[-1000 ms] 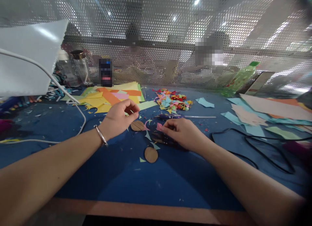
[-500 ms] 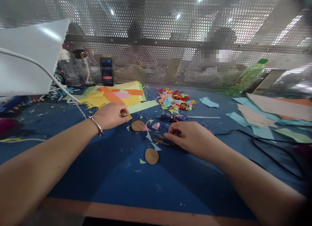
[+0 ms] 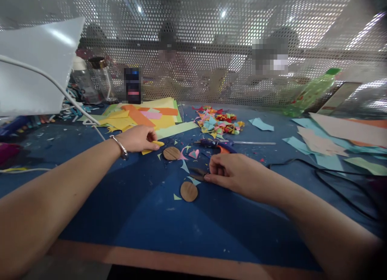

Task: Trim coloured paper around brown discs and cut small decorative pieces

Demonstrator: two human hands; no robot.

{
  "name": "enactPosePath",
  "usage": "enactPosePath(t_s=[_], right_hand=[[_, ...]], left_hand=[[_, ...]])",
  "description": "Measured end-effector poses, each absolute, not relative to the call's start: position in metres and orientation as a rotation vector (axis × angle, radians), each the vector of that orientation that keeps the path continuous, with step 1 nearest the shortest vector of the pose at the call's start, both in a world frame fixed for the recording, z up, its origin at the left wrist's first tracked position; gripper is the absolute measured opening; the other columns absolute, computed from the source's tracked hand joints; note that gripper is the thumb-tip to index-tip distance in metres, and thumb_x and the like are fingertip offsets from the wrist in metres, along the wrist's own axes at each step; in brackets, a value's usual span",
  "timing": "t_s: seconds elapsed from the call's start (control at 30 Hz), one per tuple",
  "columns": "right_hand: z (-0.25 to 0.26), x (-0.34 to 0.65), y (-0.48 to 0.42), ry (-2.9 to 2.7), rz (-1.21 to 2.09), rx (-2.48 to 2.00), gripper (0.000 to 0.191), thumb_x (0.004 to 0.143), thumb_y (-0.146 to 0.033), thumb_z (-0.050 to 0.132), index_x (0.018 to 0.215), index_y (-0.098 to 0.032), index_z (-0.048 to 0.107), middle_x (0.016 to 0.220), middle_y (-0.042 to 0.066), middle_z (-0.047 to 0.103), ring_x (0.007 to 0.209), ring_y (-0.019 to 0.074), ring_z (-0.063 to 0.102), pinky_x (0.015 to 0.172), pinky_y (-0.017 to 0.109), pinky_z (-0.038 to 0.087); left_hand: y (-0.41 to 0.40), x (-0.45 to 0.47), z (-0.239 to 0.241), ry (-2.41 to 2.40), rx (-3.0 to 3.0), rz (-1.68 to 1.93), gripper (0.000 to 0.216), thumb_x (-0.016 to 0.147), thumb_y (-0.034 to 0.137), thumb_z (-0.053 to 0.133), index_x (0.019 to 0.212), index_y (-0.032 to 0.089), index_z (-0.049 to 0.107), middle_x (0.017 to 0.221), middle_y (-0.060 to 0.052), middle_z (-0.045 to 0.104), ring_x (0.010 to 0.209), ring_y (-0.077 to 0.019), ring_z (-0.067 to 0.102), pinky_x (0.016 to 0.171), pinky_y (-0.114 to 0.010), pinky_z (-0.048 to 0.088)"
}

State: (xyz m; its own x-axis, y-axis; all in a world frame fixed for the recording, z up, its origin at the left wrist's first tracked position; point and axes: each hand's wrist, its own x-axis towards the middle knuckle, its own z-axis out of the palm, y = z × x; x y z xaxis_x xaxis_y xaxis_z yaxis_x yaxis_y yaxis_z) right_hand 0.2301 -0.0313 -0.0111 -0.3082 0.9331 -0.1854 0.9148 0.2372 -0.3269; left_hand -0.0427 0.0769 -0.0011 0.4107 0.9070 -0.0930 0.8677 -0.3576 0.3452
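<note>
My left hand, with a silver bangle at its wrist, pinches a small yellow piece of paper just above the table. Beside it lies a pale green paper strip. Further right, my right hand is closed at the scissors; their dark blades point left and the handles are hidden behind my fingers. Between my hands lie a round wooden disc and a small pink and blue paper piece. A second wooden disc is nearer to me, among paper snippets.
Behind my right hand lies a blue glue gun with its glue stick. A pile of colourful paper bits is beyond it. Paper sheets lie at the back left, more sheets at the right. A black cable loops at right.
My left hand has drawn back slightly from the green strip and now has a yellow paper piece in its fingers. My right hand has shifted slightly, with the scissor blades showing more clearly.
</note>
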Motion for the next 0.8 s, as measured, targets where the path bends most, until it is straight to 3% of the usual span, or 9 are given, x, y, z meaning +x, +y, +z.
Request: enactPosePath(t_s=[0.17,0.43,0.57,0.8], right_hand=[[-0.009,0.231,-0.033,-2.475,0.597,-1.743,0.019,0.085,-0.040,0.063,0.085,-0.022,0.058,0.076,0.001,0.063,0.063,0.0160,0.054,0.055,0.027,0.032],[-0.009,0.232,-0.035,-2.627,0.450,-1.587,0.014,0.086,-0.029,0.056,0.077,-0.020,0.059,0.084,0.005,0.062,0.073,0.0185,0.054,0.064,0.030,0.036],[-0.008,0.229,-0.036,-2.611,0.425,-1.654,0.003,0.077,-0.022,0.059,0.075,-0.020,0.058,0.080,0.004,0.061,0.068,0.0172,0.053,0.061,0.029,0.035],[-0.005,0.229,-0.036,-2.527,0.498,-1.708,0.004,0.071,-0.021,0.057,0.070,-0.021,0.053,0.073,0.001,0.058,0.060,0.0151,0.049,0.057,0.028,0.034]], left_hand=[[0.079,-0.044,-0.008,1.453,2.160,0.372,0.023,0.065,0.027,0.073,0.082,0.017,0.062,0.073,-0.002,0.066,0.068,-0.0164,0.060,0.063,-0.027,0.043],[0.058,-0.026,-0.013,1.242,1.945,0.909,0.023,0.073,0.033,0.072,0.071,0.017,0.056,0.065,0.003,0.055,0.057,-0.0091,0.046,0.056,-0.024,0.036],[0.035,-0.014,-0.010,1.115,1.897,0.866,0.027,0.085,0.039,0.063,0.070,0.016,0.059,0.060,0.005,0.046,0.052,-0.0080,0.037,0.050,-0.024,0.028],[0.018,-0.009,-0.004,1.117,1.682,0.939,0.032,0.085,0.040,0.065,0.064,0.016,0.059,0.054,0.007,0.038,0.048,-0.0059,0.031,0.046,-0.021,0.024]])
